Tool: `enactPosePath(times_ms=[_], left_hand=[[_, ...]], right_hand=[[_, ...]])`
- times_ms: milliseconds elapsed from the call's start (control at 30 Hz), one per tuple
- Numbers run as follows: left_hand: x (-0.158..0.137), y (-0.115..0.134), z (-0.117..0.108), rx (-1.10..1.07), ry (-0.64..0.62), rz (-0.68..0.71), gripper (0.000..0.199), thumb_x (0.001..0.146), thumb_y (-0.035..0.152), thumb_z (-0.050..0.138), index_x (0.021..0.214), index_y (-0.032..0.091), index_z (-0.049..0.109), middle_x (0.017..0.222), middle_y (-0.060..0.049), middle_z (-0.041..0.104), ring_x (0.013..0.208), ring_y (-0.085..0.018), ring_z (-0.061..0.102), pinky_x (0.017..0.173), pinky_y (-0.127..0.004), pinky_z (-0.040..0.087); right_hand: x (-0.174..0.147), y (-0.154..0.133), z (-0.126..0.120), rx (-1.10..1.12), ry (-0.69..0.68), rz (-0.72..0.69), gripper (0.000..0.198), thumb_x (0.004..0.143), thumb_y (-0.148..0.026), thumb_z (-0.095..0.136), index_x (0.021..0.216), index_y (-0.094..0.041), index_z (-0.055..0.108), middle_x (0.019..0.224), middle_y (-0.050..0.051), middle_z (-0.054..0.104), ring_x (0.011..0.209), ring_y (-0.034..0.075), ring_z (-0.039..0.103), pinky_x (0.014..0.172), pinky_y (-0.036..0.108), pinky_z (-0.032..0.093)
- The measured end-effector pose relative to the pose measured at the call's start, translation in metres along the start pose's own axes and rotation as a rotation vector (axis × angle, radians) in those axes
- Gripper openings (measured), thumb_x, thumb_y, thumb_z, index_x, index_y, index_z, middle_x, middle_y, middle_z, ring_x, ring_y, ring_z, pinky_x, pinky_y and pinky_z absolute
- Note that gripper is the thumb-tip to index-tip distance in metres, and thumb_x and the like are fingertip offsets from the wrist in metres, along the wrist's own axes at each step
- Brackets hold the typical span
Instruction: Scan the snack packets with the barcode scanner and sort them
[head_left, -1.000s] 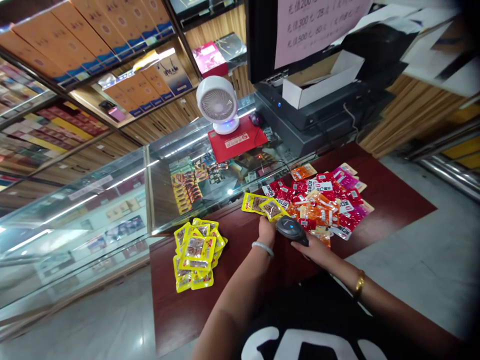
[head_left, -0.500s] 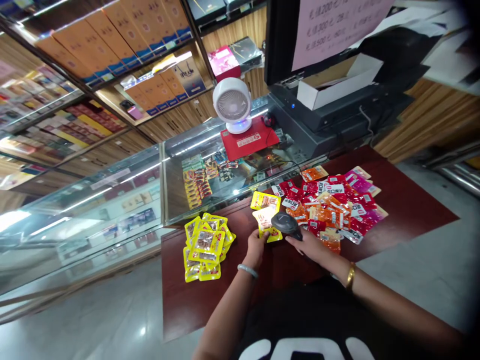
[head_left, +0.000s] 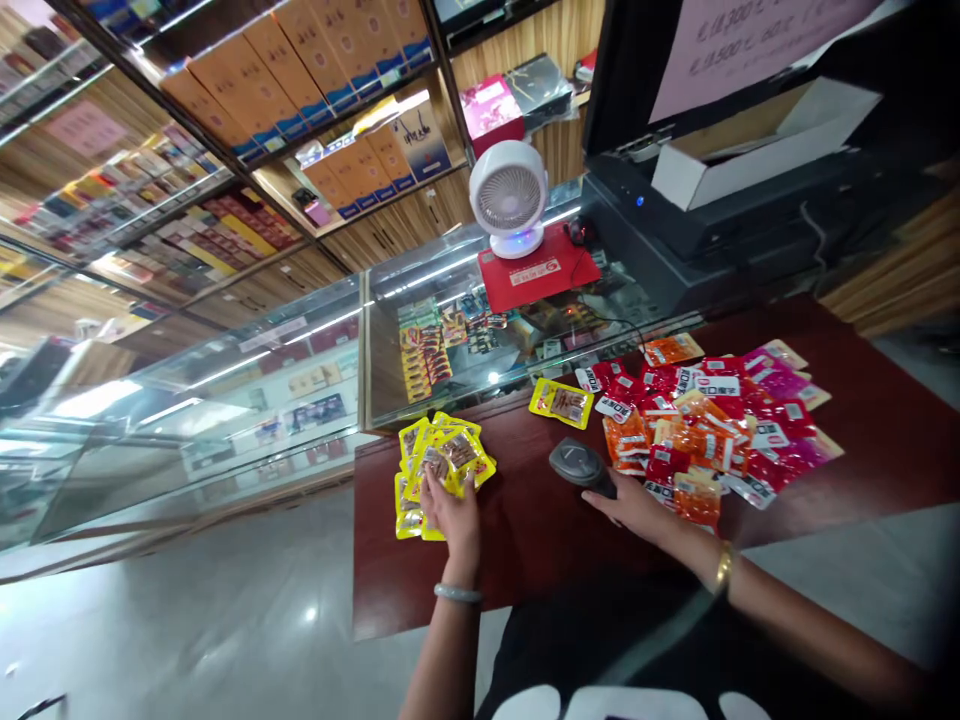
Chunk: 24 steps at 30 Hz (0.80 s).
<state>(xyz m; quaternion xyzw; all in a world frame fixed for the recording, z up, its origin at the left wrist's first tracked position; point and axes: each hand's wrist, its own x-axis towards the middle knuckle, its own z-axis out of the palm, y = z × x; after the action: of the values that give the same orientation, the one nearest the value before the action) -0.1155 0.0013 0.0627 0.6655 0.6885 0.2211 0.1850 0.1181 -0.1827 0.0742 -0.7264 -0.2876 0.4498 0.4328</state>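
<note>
A light, flat touch would best keep the yellow packets (head_left: 459, 450) stacked left of centre; whether the left hand (head_left: 454, 512) pinches one, I cannot tell. The right hand's (head_left: 636, 508) fingers wrap the scanner (head_left: 576, 460) mid-frame, best held clear.

Yellow pks (head_left: 409, 520): bright yel. edges, brn middles. Red pks (head_left: 622, 385): red w/ wht panels, blk lettering. Orange pks (head_left: 672, 349): org., some w/ pale ends. Pink pks (head_left: 784, 382): magenta w/ cream ends. Scanner (head_left: 576, 462): dk grey/blk. Table (head_left: 517, 520): dk reddish-brn. Fan (head_left: 510, 195): wht, bluish glow at base. Mat (head_left: 525, 290): red, pale strip. Sign (head_left: 720, 60): lt pink, dk writing. L bangle (head_left: 457, 594): pale grey. R bangle (head_left: 724, 568): gold. Shirt (head_left: 570, 640): blk, big wht print. Floor (head_left: 247, 580): grey. Tall boxes (head_left: 300, 60): org.-brn, blue bottoms.
</note>
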Motion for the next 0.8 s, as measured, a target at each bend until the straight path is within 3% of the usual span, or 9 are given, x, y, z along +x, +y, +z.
enactPosePath(times_ms=[100,167,233,300,367,467,600,800], left_hand=[[-0.007,0.027,0.024,-0.026,-0.134,0.219,0.067,0.085,0.039,0.062,0.145,0.019,0.041,0.148,-0.017,0.043,0.142,-0.031,0.033,0.117,-0.048,0.026],[-0.011,0.055,0.052,-0.089,-0.283,0.347,0.061,0.085,0.037,0.063,0.141,0.019,0.047,0.144,-0.016,0.048,0.138,-0.028,0.038,0.117,-0.044,0.027],[-0.009,0.084,0.086,-0.122,-0.415,0.391,0.059,0.081,0.035,0.068,0.134,0.017,0.053,0.139,-0.017,0.052,0.135,-0.029,0.042,0.115,-0.043,0.028],[0.000,0.110,0.118,-0.123,-0.510,0.276,0.055,0.074,0.034,0.076,0.122,0.014,0.060,0.133,-0.020,0.057,0.132,-0.032,0.046,0.112,-0.043,0.031],[0.013,0.128,0.147,-0.120,-0.560,0.077,0.046,0.069,0.033,0.079,0.108,0.013,0.065,0.122,-0.023,0.063,0.128,-0.035,0.051,0.106,-0.043,0.037],[0.028,0.142,0.175,-0.142,-0.603,-0.073,0.034,0.067,0.029,0.081,0.092,0.012,0.066,0.108,-0.025,0.069,0.115,-0.036,0.062,0.092,-0.039,0.046],[0.026,0.141,0.181,-0.250,-0.675,-0.127,0.023,0.072,0.026,0.078,0.086,0.014,0.064,0.096,-0.019,0.073,0.096,-0.029,0.070,0.076,-0.031,0.050],[0.007,0.107,0.137,-0.499,-0.734,-0.249,0.025,0.090,0.034,0.059,0.108,0.018,0.051,0.100,-0.010,0.072,0.066,-0.014,0.070,0.053,-0.020,0.046]], right_hand=[[-0.001,0.006,-0.005,0.008,0.006,-0.011,0.040,0.076,-0.040,0.071,0.111,-0.020,0.070,0.102,0.009,0.078,0.099,0.034,0.070,0.089,0.046,0.054],[-0.002,0.012,-0.011,0.012,0.008,-0.018,0.045,0.077,-0.041,0.071,0.118,-0.020,0.068,0.112,0.010,0.076,0.107,0.035,0.068,0.096,0.049,0.051],[-0.003,0.018,-0.017,0.012,0.028,-0.015,0.048,0.078,-0.042,0.071,0.120,-0.020,0.067,0.118,0.011,0.074,0.113,0.035,0.066,0.101,0.051,0.047],[-0.004,0.023,-0.022,0.007,0.056,0.002,0.048,0.077,-0.042,0.071,0.119,-0.019,0.067,0.119,0.012,0.074,0.112,0.035,0.066,0.101,0.052,0.047],[-0.006,0.027,-0.027,0.004,0.070,0.019,0.048,0.077,-0.043,0.070,0.118,-0.018,0.067,0.116,0.013,0.075,0.108,0.035,0.068,0.098,0.051,0.050],[-0.006,0.031,-0.034,0.007,0.086,0.034,0.047,0.077,-0.045,0.070,0.116,-0.018,0.067,0.111,0.012,0.077,0.105,0.035,0.070,0.095,0.050,0.052],[-0.006,0.032,-0.041,0.013,0.120,0.046,0.049,0.077,-0.043,0.070,0.119,-0.017,0.066,0.116,0.013,0.075,0.109,0.035,0.068,0.098,0.050,0.050],[-0.006,0.026,-0.044,0.007,0.087,0.029,0.046,0.079,-0.042,0.069,0.118,-0.018,0.067,0.116,0.012,0.075,0.109,0.033,0.068,0.099,0.049,0.049]])
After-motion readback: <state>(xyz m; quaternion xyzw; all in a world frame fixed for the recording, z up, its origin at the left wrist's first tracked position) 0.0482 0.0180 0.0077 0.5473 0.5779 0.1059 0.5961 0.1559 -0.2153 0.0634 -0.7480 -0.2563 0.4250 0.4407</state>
